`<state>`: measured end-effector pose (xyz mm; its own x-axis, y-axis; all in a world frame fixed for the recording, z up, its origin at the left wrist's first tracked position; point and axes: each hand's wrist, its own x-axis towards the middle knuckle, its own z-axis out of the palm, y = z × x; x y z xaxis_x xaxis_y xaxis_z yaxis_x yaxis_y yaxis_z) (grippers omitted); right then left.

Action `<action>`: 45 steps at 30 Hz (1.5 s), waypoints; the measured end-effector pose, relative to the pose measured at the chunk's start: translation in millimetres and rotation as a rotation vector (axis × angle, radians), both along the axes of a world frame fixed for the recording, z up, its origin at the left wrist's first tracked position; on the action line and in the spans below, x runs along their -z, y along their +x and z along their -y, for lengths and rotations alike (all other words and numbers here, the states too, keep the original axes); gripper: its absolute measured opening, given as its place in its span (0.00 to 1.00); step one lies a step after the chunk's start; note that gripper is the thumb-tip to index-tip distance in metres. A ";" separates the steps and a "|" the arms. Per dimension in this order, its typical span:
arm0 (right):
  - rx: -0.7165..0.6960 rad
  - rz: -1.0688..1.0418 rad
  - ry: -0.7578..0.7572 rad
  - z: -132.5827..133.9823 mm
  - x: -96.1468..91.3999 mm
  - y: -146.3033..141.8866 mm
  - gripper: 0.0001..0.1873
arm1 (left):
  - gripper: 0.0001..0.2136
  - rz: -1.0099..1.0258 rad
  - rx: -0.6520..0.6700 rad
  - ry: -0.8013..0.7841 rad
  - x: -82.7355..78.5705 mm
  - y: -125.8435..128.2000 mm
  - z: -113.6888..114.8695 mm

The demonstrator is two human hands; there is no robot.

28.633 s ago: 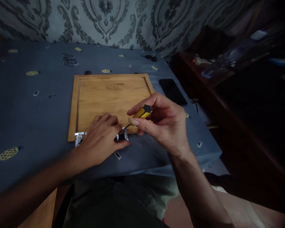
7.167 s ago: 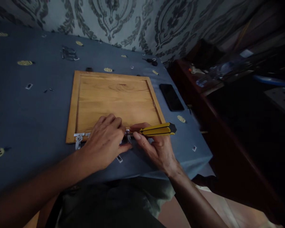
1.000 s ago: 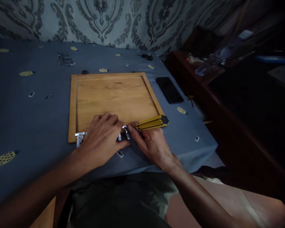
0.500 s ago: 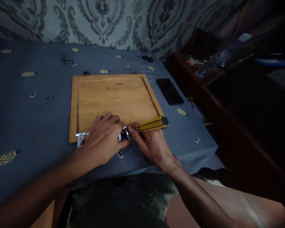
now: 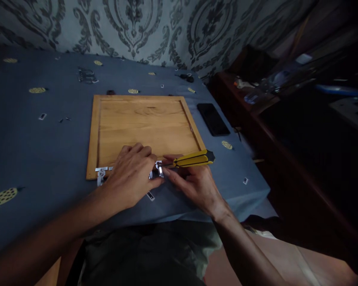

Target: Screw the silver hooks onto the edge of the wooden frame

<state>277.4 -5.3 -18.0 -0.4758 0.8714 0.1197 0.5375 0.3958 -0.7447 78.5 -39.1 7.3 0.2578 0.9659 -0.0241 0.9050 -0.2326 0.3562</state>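
A framed wooden panel (image 5: 146, 123) lies flat on the cloth-covered table. My left hand (image 5: 134, 169) bends over its near edge, the fingers curled down on a shiny metal fitting (image 5: 160, 171) and covering much of it. Left of that hand, a silver metal bracket (image 5: 101, 174) shows at the panel's near left corner. In my right hand (image 5: 197, 182) is a screwdriver (image 5: 193, 159) with a yellow and black handle, lying almost level. Its shaft points left to the metal fitting, and the exact contact at the tip is too small to tell.
A black phone (image 5: 213, 119) lies right of the panel. Small screws (image 5: 65, 119) are on the cloth at left, with more metal hardware (image 5: 87, 75) farther back. Dark keys or a similar item (image 5: 186, 77) sit near the curtain. A dark cabinet with a clear bottle (image 5: 256, 93) stands at right.
The screwdriver handle and my right hand have shifted slightly right and down, so more of the shaft and metal fitting shows. My left hand stays over the fitting.
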 end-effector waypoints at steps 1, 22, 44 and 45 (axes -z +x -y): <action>0.034 -0.013 0.017 2.1 1.2 2.5 0.19 | 0.11 -0.004 0.001 -0.013 -0.8 0.1 -0.5; 0.592 -0.440 0.095 36.6 40.9 33.5 0.26 | 0.11 -0.012 0.031 0.107 6.7 -3.7 1.1; 0.524 -0.371 0.138 34.0 48.2 37.0 0.25 | 0.09 0.022 0.026 0.116 7.8 -4.5 0.3; 0.522 -0.371 0.138 33.9 48.4 37.0 0.25 | 0.09 0.021 0.025 0.115 8.1 -4.5 0.1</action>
